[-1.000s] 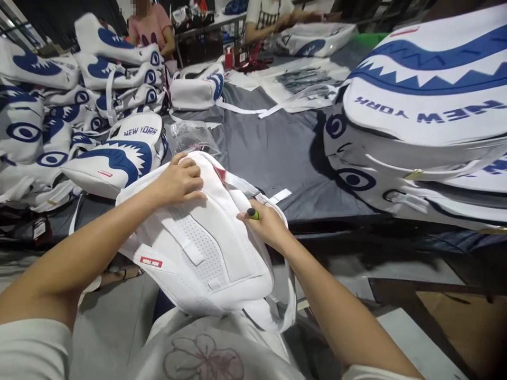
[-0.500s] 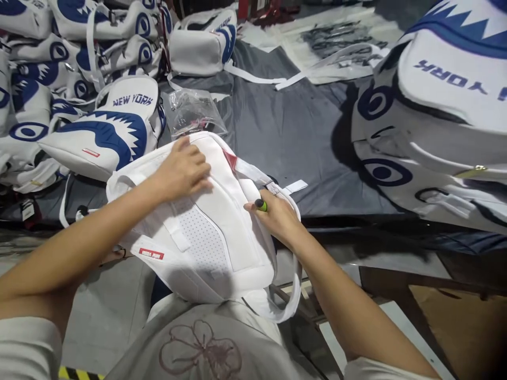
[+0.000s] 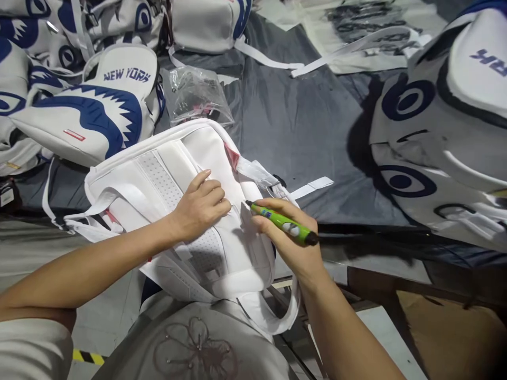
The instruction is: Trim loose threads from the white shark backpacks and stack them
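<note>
A white backpack (image 3: 214, 158) lies with its padded, partly perforated back side up, its near end towards my body. My left hand (image 3: 204, 208) lies on the middle of that back side, fingers slightly bent and holding nothing. In my right hand (image 3: 295, 227) is a green marker pen (image 3: 283, 222) with black ends. Its left end points at the white panel beside my left fingertips; whether it touches cannot be made out. White shoulder straps (image 3: 273, 319) hang off the backpack's near end and sides, and a red triangular tab (image 3: 232, 157) shows at its far right corner.
Several white-and-blue shark-face backpacks are piled at the left, one reading NEW YORK (image 3: 127, 76). More backpacks (image 3: 407, 158) stand at the right. A clear plastic bag (image 3: 198, 95) lies beyond the backpack on the dark cloth-covered table (image 3: 301, 126). A cardboard box (image 3: 447, 327) is at lower right.
My left hand has slid from the backpack's far edge down to its middle. The marker has turned in my right hand, so its full length now shows over the panel. The view has shifted slightly.
</note>
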### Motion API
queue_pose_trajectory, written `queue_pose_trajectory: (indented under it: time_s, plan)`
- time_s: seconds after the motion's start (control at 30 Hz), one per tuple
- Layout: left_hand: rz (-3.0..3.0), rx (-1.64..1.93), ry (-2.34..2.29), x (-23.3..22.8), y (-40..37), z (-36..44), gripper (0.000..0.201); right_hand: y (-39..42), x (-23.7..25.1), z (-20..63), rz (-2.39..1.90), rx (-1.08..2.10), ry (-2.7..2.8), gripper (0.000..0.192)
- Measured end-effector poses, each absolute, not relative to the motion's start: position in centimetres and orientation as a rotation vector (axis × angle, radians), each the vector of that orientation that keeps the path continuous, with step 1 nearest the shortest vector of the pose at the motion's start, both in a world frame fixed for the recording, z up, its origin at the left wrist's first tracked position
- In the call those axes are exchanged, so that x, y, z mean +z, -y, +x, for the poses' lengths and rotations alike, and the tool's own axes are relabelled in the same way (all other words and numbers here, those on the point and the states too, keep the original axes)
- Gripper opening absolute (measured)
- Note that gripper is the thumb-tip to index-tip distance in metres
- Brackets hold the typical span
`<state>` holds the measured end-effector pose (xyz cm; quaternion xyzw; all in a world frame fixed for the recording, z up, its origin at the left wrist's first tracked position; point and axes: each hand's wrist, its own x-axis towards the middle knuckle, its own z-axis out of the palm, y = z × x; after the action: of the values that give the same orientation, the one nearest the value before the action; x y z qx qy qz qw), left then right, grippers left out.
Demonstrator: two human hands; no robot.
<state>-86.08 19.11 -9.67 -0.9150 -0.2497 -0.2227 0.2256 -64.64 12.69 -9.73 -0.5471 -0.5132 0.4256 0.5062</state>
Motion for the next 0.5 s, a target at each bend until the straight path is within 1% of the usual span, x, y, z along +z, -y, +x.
queue_pose_trajectory:
  time_s: [0.07,0.17,0.33,0.5]
  plan:
    - [-2.506,-0.628,0.686,-9.9,-19.3,-85.8,0.015,-13.4,-10.0,-65.6,-1.362,0.948,1.157,0.022]
    - [-2.498,-0.646,0.692,-10.0,-19.4,-85.7,0.014,-14.5,-10.7,-67.1,-1.336,0.908,1.099,0.021]
    - [-2.486,-0.645,0.707,-10.2,-19.4,-86.0,0.017,-15.2,-11.9,-68.2,-1.336,0.777,1.228,0.019]
    - [-2.495,-0.591,0.714,-10.4,-19.4,-86.2,0.018,-15.2,-12.1,-68.0,-1.338,0.635,1.339,0.017]
